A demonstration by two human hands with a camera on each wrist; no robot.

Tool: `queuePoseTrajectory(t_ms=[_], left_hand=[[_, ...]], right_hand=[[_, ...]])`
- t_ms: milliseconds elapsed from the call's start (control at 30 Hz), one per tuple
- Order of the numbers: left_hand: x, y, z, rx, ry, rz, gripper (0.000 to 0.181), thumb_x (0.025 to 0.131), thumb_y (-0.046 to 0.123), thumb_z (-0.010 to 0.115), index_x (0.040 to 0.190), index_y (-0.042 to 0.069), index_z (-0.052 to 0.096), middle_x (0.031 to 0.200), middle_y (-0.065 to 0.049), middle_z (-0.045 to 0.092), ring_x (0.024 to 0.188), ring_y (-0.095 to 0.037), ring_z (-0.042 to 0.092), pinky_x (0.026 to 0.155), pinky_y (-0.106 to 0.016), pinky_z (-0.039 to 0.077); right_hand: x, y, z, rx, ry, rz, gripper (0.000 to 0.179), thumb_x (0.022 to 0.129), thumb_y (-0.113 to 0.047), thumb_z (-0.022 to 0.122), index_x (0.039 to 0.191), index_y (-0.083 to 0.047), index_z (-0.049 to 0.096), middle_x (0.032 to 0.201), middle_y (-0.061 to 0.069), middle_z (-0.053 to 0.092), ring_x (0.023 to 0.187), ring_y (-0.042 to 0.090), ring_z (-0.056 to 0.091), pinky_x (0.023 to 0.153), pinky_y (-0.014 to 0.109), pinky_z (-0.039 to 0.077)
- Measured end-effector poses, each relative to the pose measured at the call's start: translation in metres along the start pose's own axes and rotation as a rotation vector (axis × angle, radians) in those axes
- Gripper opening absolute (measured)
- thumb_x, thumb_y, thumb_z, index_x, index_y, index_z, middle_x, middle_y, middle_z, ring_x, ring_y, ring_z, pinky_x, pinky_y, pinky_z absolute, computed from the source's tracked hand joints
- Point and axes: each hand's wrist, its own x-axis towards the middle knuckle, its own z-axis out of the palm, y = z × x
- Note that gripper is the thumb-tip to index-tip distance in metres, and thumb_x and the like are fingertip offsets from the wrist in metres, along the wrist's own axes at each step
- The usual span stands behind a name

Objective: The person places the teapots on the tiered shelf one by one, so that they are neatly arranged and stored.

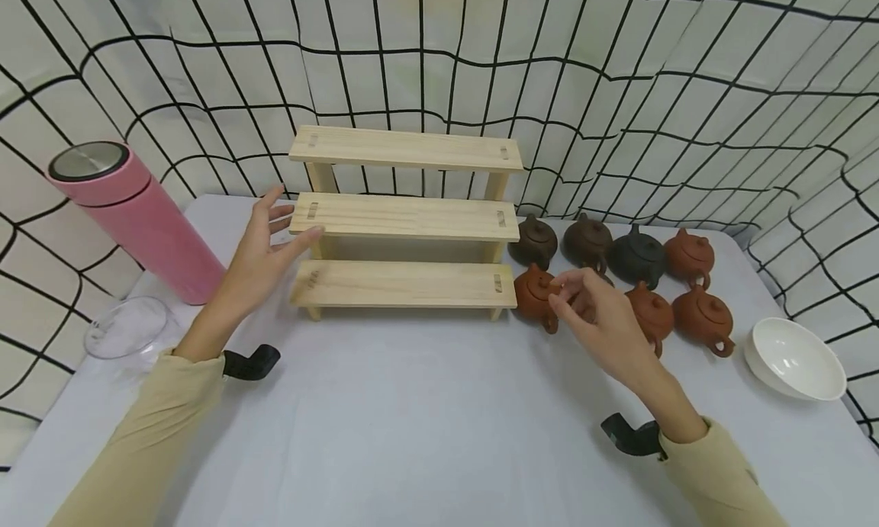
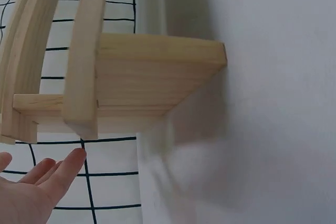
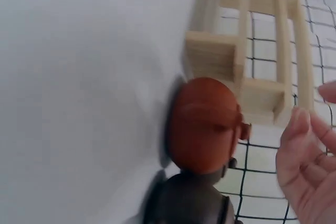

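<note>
Three-tier stepped shelf (image 1: 405, 222) of pale, unfinished pine, with flat rectangular boards and visible grain, standing on a white cloth-covered table (image 1: 412, 420) before a white backdrop crossed by a black grid. Left of the shelf: a cylindrical pink flask (image 1: 137, 218) with a matte body and a brushed-metal cap, and below it a round clear glass lid (image 1: 127, 327). Right of the shelf: a cluster of small, squat, round clay teapots with matte surfaces, some dark brown, some terracotta red; beyond them, a smooth white ceramic bowl (image 1: 795, 358).

Left hand (image 1: 264, 252) at the shelf's left end, fingers straight and spread, the thumb tip at the end of the middle board; whether it touches cannot be told. In the left wrist view the fingertips (image 2: 68, 169) lie just below the shelf's side rail.

Right hand (image 1: 597, 317) just right of the shelf's lowest board, fingers loosely curled and apart, holding nothing. The nearest terracotta teapot (image 1: 537, 293) sits just beside the fingertips, on the table against the shelf's right end; in the right wrist view a gap separates the fingers (image 3: 299, 145) from its lid.
</note>
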Motion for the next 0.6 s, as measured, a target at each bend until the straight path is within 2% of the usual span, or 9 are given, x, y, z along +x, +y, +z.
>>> queuePoseTrajectory(t_ms=[167, 300, 433, 600], left_hand=[[0.006, -0.003, 0.007, 0.009, -0.016, 0.025, 0.095, 0.104, 0.037, 0.064, 0.169, 0.015, -0.003, 0.167, -0.025, 0.019, 0.148, -0.041, 0.031, 0.115, -0.058, 0.034], [0.008, -0.004, 0.009, 0.025, -0.029, 0.021, 0.093, 0.106, 0.040, 0.060, 0.169, 0.018, -0.005, 0.167, -0.026, 0.020, 0.143, -0.041, 0.036, 0.109, -0.055, 0.035], [0.009, -0.003, 0.011, 0.011, -0.049, 0.003, 0.093, 0.106, 0.043, 0.057, 0.169, 0.019, -0.007, 0.168, -0.025, 0.017, 0.143, -0.041, 0.036, 0.110, -0.056, 0.033], [0.012, -0.002, 0.014, -0.017, -0.070, 0.030, 0.091, 0.107, 0.039, 0.056, 0.168, 0.014, -0.006, 0.167, -0.024, 0.021, 0.145, -0.040, 0.034, 0.115, -0.057, 0.029]], right_hand=[[-0.010, -0.001, 0.004, -0.119, -0.087, 0.149, 0.019, 0.103, -0.014, 0.068, 0.116, -0.002, 0.061, 0.084, 0.005, 0.064, 0.068, 0.017, 0.054, 0.056, 0.026, 0.044], [-0.015, -0.001, 0.005, -0.171, -0.180, 0.292, 0.028, 0.105, -0.023, 0.065, 0.118, 0.001, 0.060, 0.078, 0.005, 0.065, 0.059, 0.016, 0.056, 0.053, 0.031, 0.045], [-0.017, 0.002, 0.008, -0.131, -0.283, 0.390, 0.034, 0.105, -0.026, 0.063, 0.123, 0.002, 0.058, 0.072, 0.007, 0.064, 0.048, 0.018, 0.058, 0.050, 0.034, 0.047], [-0.014, 0.011, 0.012, 0.010, -0.300, 0.397, 0.033, 0.106, -0.024, 0.063, 0.124, 0.003, 0.057, 0.078, 0.009, 0.067, 0.047, 0.020, 0.061, 0.050, 0.034, 0.049]])
